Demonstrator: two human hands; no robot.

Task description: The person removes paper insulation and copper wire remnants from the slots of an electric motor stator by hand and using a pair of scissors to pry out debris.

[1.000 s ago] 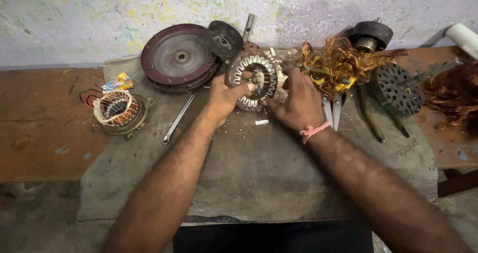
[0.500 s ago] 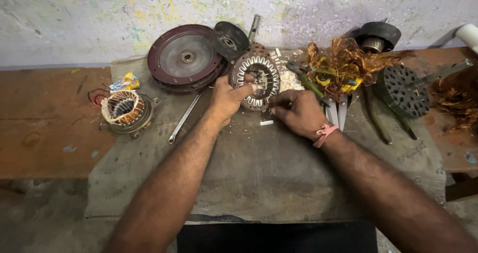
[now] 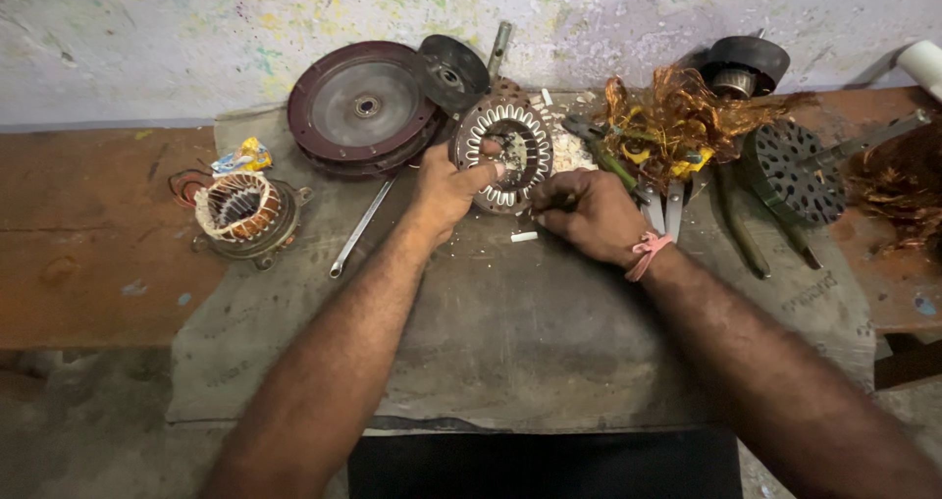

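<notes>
The left hand (image 3: 446, 187) is gripping the round, slotted, bare metal stator core (image 3: 503, 151), tilting it up for access, while the right hand (image 3: 586, 212) is resting clenched beside it.

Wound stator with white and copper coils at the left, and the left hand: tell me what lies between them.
In the head view, a long metal wrench lies slantwise on the grey mat between the wound stator and the left hand.
</notes>
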